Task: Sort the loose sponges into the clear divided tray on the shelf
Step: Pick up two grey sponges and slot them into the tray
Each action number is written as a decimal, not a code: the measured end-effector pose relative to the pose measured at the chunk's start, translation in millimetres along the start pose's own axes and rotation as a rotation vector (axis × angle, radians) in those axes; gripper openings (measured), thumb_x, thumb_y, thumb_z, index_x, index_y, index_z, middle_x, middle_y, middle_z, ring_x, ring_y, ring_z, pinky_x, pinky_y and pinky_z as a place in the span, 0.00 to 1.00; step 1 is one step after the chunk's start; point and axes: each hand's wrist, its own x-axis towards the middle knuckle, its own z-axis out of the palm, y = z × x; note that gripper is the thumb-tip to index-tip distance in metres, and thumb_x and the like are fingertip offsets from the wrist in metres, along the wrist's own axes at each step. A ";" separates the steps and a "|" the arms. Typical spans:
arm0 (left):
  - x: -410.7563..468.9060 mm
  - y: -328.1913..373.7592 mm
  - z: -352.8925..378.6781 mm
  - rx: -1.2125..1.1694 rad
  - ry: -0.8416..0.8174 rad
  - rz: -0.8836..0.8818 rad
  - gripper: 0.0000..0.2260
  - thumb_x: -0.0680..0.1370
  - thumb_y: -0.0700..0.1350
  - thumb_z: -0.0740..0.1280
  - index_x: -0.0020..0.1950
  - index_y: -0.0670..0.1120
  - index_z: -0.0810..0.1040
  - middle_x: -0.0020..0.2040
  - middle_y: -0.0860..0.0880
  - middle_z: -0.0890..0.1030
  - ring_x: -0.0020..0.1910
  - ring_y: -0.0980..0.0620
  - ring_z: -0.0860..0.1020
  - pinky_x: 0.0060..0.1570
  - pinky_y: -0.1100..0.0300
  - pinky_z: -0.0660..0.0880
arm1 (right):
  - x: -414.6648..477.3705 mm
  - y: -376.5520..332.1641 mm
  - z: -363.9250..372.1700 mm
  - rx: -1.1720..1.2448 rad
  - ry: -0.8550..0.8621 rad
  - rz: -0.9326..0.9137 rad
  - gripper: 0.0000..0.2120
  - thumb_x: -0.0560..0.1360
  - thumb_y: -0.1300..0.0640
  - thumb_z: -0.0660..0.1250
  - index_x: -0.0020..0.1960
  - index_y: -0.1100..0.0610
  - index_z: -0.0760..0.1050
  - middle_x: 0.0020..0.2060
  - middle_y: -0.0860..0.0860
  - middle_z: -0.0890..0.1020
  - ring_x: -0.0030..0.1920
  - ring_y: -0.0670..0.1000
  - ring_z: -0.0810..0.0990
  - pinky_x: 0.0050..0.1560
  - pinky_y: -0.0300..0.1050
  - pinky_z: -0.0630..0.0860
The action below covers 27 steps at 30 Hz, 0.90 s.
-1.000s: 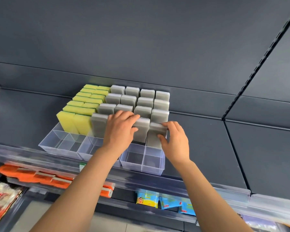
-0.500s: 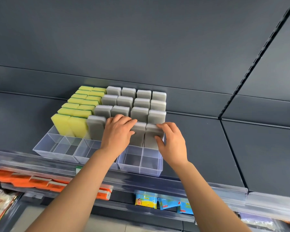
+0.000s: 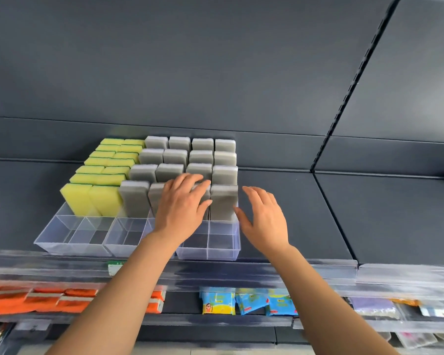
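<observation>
- Our left hand [image 3: 181, 208] lies flat, fingers [image 3: 190, 180] spread, on the front-row grey sponges [image 3: 223, 203] standing upright in the clear divided tray [image 3: 210, 249] on the shelf [image 3: 305, 213].
- Our right hand [image 3: 264, 221] hangs open beside the tray, holding nothing.
- We should press evenly so each sponge seats fully between its dividers.

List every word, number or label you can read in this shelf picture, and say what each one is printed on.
No text here can be read.
Blue and yellow packets on the lower shelf: printed, but too blurred to read.
Green tag on the shelf edge: too small to read.
Orange packs: pale bands, nothing legible.
Grey sponges, yellow sponges, clear tray: no print shows.
</observation>
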 end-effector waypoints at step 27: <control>68.0 293.9 101.7 -0.095 -0.261 0.475 0.10 0.74 0.40 0.68 0.55 0.45 0.78 0.56 0.49 0.78 0.57 0.48 0.73 0.54 0.56 0.71 | -130.2 240.8 -169.0 -0.435 -0.043 0.495 0.20 0.75 0.48 0.65 0.65 0.52 0.69 0.62 0.49 0.74 0.65 0.54 0.67 0.65 0.48 0.62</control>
